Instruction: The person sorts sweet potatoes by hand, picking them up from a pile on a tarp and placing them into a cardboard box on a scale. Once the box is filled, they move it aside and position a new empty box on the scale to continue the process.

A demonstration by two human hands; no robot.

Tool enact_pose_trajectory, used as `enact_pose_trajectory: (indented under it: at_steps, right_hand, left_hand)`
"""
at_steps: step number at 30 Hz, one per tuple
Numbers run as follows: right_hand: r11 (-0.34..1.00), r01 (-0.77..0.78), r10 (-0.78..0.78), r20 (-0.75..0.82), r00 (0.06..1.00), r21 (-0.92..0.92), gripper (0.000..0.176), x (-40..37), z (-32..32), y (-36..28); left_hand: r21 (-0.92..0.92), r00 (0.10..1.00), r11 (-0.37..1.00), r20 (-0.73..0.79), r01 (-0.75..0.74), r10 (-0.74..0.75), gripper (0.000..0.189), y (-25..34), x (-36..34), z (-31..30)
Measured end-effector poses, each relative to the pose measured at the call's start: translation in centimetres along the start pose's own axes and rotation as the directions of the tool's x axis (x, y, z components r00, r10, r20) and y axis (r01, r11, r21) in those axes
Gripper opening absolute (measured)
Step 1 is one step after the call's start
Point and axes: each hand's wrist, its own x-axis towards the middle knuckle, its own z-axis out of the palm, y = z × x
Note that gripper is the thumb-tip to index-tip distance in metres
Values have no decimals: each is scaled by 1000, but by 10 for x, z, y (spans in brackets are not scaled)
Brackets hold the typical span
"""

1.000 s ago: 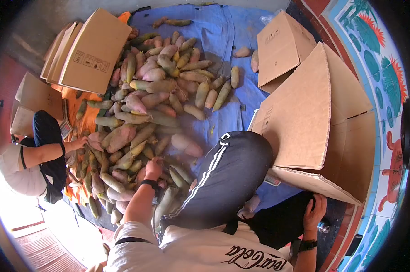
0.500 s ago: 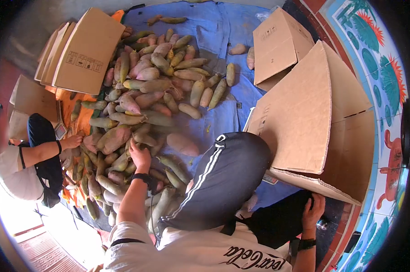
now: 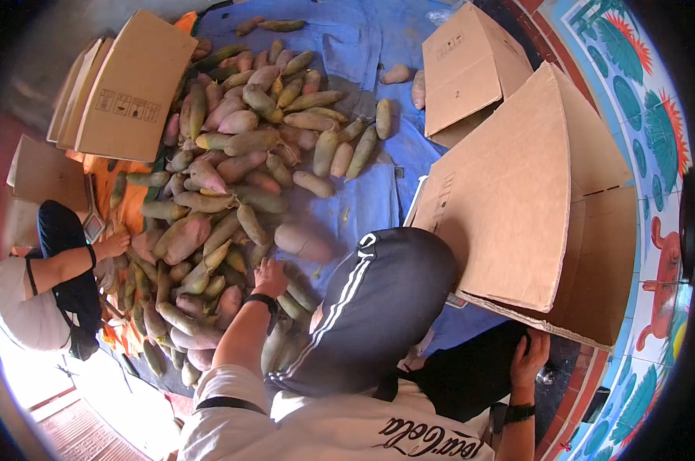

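My left hand (image 3: 270,278) reaches over the pile of long green-and-pink radish-like vegetables (image 3: 201,201). Its fingers are spread and point away from me, touching or just above the vegetables beside my knee. Nothing shows held in it. Close by lies a thick pinkish vegetable (image 3: 304,242), slightly blurred. On the other side, my right hand (image 3: 530,357) has its fingers curled at the lower edge of a large open cardboard box (image 3: 509,200). The inside of that box is only partly visible.
A blue sheet (image 3: 343,46) lies under the pile. Another carton (image 3: 459,77) stands at the back right, and flattened cartons (image 3: 136,84) lean at the back left. A co-worker's hand (image 3: 115,242) touches the pile's left edge. My bent knee (image 3: 409,261) separates pile and box.
My left hand has moved right and slightly toward me across the pile, its fingers spreading. My right hand stays at the box edge. The view has shifted slightly.
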Motion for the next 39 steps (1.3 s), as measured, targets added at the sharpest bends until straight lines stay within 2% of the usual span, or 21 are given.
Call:
enact_pose_trajectory:
  at_steps: [2,3,5,9,10,11,13,15,16,17,19,20,23,25,26,28,31,32,33,36,39]
  right_hand:
    - [1000,-23,22,24,999,9,22,0,-1,-1]
    - [999,-45,44,53,998,19,23,-1,-2,-1]
    - [998,-59,57,67,996,29,24,-4,0,1]
    - [997,-77,79,77,994,-33,26,-18,2,10]
    - [983,-182,177,132,975,30,26,-19,1,6]
    - [984,-173,165,141,976,51,26,-15,1,2]
    - [991,-109,102,106,989,72,25,-8,-2,0]
    - [992,-106,100,94,991,64,25,-13,0,7]
    - [996,-82,78,78,994,48,25,-14,1,9]
    - [998,-56,54,62,997,35,25,-14,2,9]
    - [995,-86,83,63,995,44,26,-14,2,6]
    - [992,-116,112,63,992,53,26,-12,3,5]
    - [998,-63,63,76,995,-4,27,-13,3,8]
    - [999,-50,52,77,996,-16,27,-7,-2,0]
    - [999,-37,38,75,996,-25,27,-5,-4,-3]
    - [999,-42,45,88,995,-26,27,-7,-2,0]
    - [999,-48,49,84,995,-15,27,-4,-2,-1]
    - [999,-50,50,68,996,1,27,-2,-2,-5]
    - [999,-50,49,68,996,3,27,0,-4,-8]
    - [998,-53,50,112,992,20,25,4,-10,-12]
    - [996,-57,51,100,994,66,23,5,-7,-10]
  left_hand:
    - [145,994,986,-59,-86,96,47,-1,-5,6]
    - [146,993,985,-59,-92,102,47,-2,-4,6]
    - [176,995,983,98,-50,33,48,-4,-3,8]
    - [355,988,935,140,5,-59,45,-3,-5,12]
    - [386,985,923,154,9,-74,43,-6,-6,13]
    - [415,981,910,167,17,-95,41,-8,-8,15]
    - [393,986,919,137,34,-95,39,-17,-8,19]
    - [355,986,934,167,-43,-18,40,-16,-3,18]
    - [325,966,946,245,-8,-76,43,-9,-1,7]
    - [325,966,946,246,-8,-76,43,-13,2,13]
    - [217,959,971,238,104,-156,41,-18,8,20]
    - [213,959,971,234,111,-161,41,-22,9,21]
    - [228,927,966,323,121,-192,47,-18,-1,-2]
    - [265,861,963,479,42,-170,53,-25,0,-10]
    - [268,861,963,479,43,-172,53,-32,0,-7]
    - [54,840,999,541,-2,-28,56,-42,-5,3]
    - [86,875,994,484,-72,21,50,-34,-17,10]
    - [33,912,997,407,-76,56,53,-30,-28,10]
    - [34,912,997,406,-75,55,53,-28,-33,13]
    - [-146,926,989,375,21,36,57,-28,-43,28]
    - [-113,920,993,392,41,6,53,-30,-43,28]
